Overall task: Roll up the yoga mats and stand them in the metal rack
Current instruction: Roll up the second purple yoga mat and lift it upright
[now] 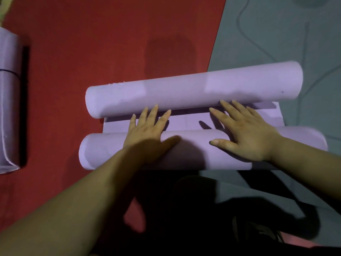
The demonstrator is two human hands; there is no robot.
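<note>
Lilac yoga mat (186,124) — a roll at each end, flat strip between.

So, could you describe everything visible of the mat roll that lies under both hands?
The near roll is pale lilac, looks like foam, and lies on its side across the view. The left hand and the right hand rest on it, fingers straight. Its left end is over the red floor, its right over grey floor. A flat lilac strip lies between it and a second roll.
</note>
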